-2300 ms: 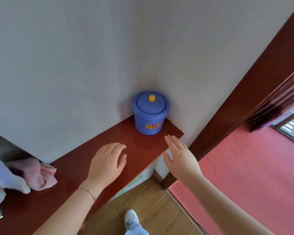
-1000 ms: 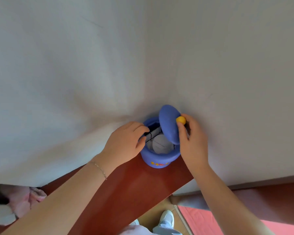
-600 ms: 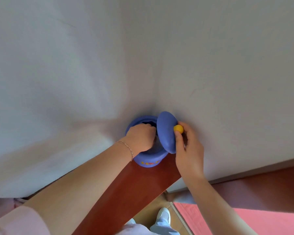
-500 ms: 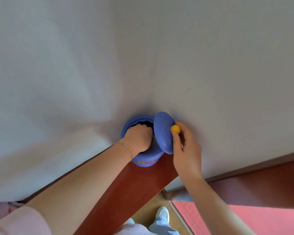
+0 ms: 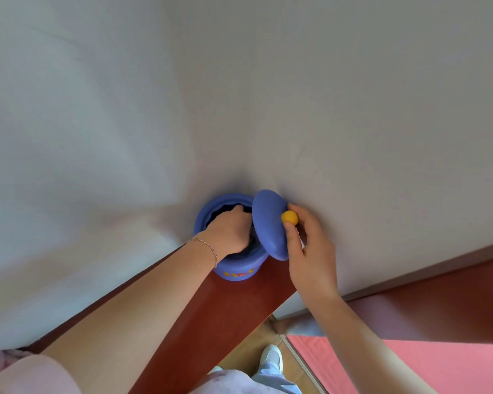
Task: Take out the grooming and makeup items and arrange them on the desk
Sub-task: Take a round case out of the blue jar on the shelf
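A blue round jar (image 5: pixel 241 268) with yellow and red lettering stands at the far right end of the red-brown desk (image 5: pixel 225 314), against the wall. My right hand (image 5: pixel 310 251) pinches the yellow knob of the blue lid (image 5: pixel 268 223) and holds the lid tilted on edge beside the jar's mouth. My left hand (image 5: pixel 229 231) is down inside the open jar. Its fingers are hidden in the jar, so what they touch does not show. The jar's contents are dark and hidden.
A pale wall (image 5: pixel 239 95) rises directly behind the jar. The desk ends just right of the jar, with wooden floor (image 5: pixel 254 348) and a pink mat (image 5: pixel 410 365) below. A dark red door frame (image 5: pixel 439 302) runs at the right.
My right hand lifted the lid off the jar and tilted it aside. My left hand moved from the jar's rim down into the jar.
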Demonstrator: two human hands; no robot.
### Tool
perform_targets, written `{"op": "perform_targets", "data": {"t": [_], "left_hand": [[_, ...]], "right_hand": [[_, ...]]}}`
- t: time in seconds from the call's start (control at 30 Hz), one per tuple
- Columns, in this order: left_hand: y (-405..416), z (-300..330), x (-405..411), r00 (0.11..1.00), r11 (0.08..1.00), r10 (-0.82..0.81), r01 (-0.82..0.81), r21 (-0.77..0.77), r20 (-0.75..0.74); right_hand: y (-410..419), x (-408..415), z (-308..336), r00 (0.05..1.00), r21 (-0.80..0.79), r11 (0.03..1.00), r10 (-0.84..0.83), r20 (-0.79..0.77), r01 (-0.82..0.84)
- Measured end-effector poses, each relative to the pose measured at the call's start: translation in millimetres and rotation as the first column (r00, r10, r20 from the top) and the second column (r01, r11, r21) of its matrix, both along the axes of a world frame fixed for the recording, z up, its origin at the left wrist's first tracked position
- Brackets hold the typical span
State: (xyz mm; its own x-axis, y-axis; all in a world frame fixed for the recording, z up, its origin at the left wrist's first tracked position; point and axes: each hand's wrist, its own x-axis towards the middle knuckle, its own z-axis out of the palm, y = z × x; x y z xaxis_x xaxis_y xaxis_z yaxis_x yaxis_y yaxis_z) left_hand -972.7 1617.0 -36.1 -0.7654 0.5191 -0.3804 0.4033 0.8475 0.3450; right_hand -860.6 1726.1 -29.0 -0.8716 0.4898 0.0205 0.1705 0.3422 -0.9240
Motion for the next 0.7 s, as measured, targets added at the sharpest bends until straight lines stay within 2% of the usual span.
{"op": "perform_targets", "data": {"t": [0.13, 0.33, 0.5, 0.7], "left_hand": [[-5.7, -1.6, -3.0, 0.994, 0.986, 0.051, -0.066, 0.155, 0.096], [-23.4, 15.0, 0.4, 0.992, 0.946, 0.126, -0.125, 0.298, 0.016], [-53.1, 32.0, 0.9, 0.95, 0.838, 0.307, -0.247, 0.487, -0.047], [-99.6, 44.0, 18.6, 0.872, 0.714, 0.488, -0.372, 0.593, -0.04]], "right_hand": [[1.1, -0.6, 0.7, 1.0, 0.028, 1.0, 0.014, -0.024, -0.014], [-0.5, -4.6, 3.2, 0.998, 0.059, 0.998, 0.028, -0.056, -0.025], [-8.4, -10.2, 7.3, 0.997, 0.09, 0.995, 0.048, -0.059, -0.043], [-25.0, -22.9, 4.8, 0.991, 0.236, 0.964, 0.128, -0.026, -0.118]]}}
